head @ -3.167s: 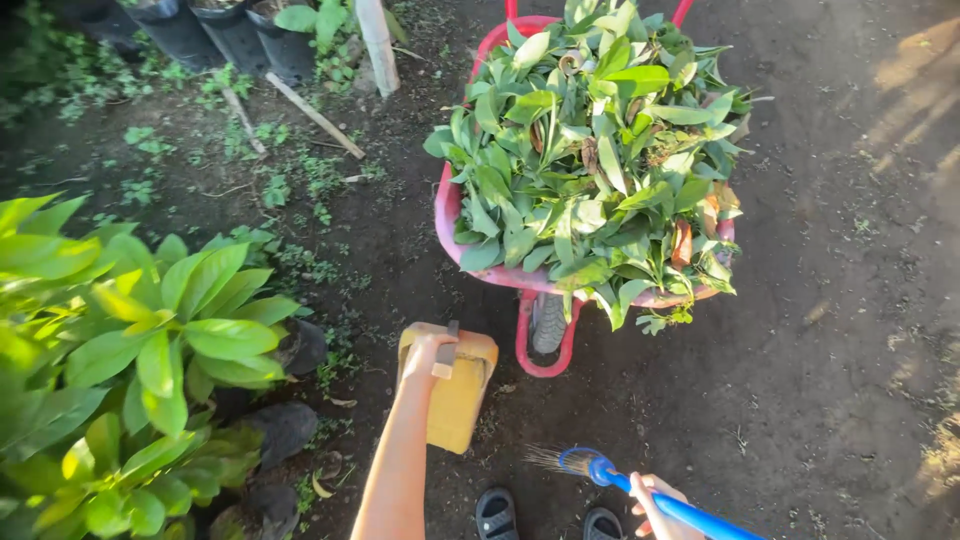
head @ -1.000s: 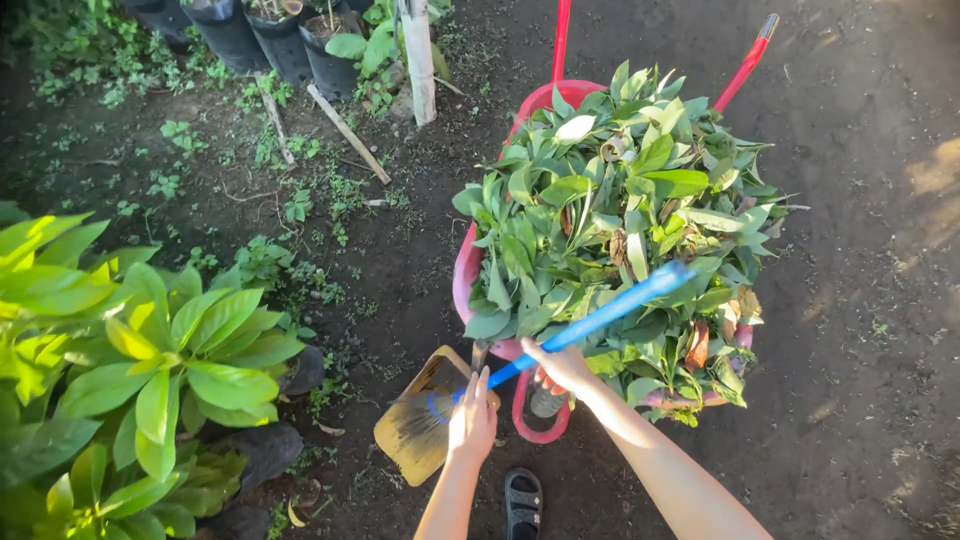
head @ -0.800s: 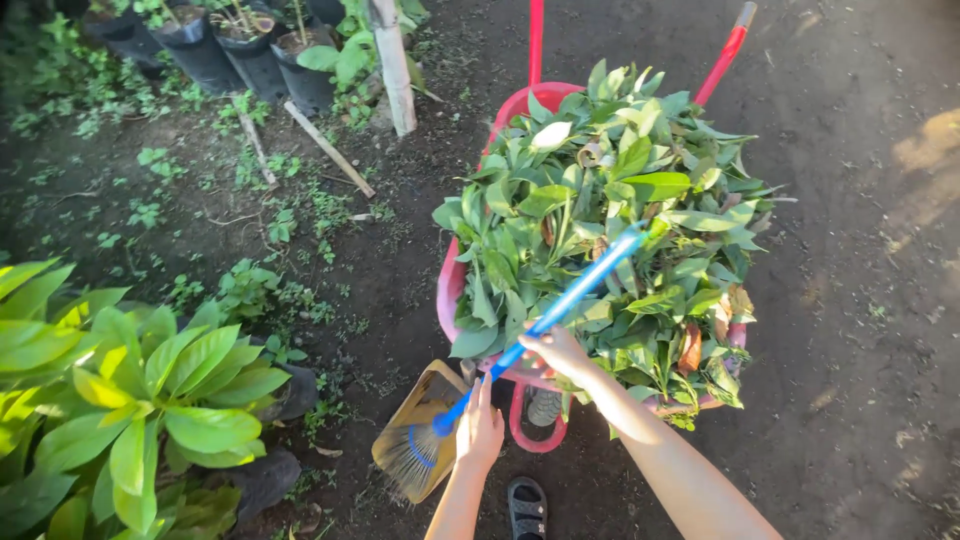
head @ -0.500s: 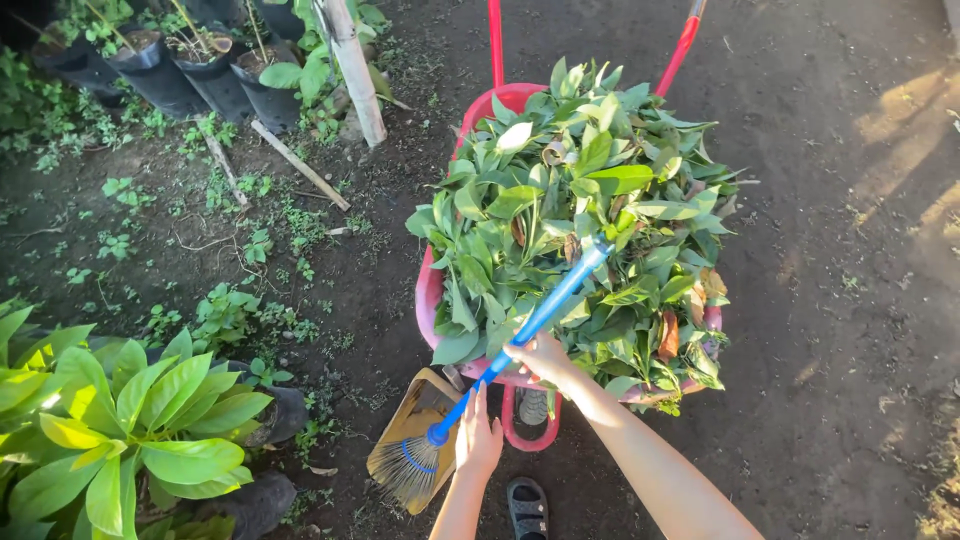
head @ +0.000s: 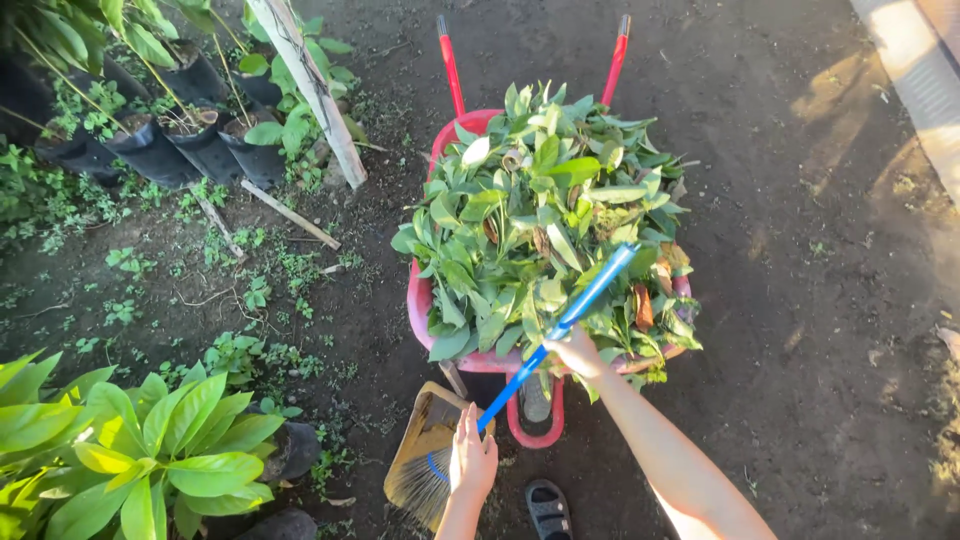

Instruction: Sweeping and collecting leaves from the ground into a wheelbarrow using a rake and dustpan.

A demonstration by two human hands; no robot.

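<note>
Head view, looking down. Right hand [head: 578, 352] is closed around the blue broom handle [head: 585, 303] near mid-length, in front of the red wheelbarrow [head: 419, 305] heaped with green leaves [head: 540, 215]. Left hand [head: 472, 462] holds the yellow dustpan [head: 425, 440] by its edge, apparently with fingers curled, though the grip is partly hidden. Bristles [head: 415, 490] rest inside the pan, just beside the barrow wheel [head: 535, 400]. Recommended: keep the pan tilted upward, press the bristles against its contents, and lift both together over the rim.
</note>
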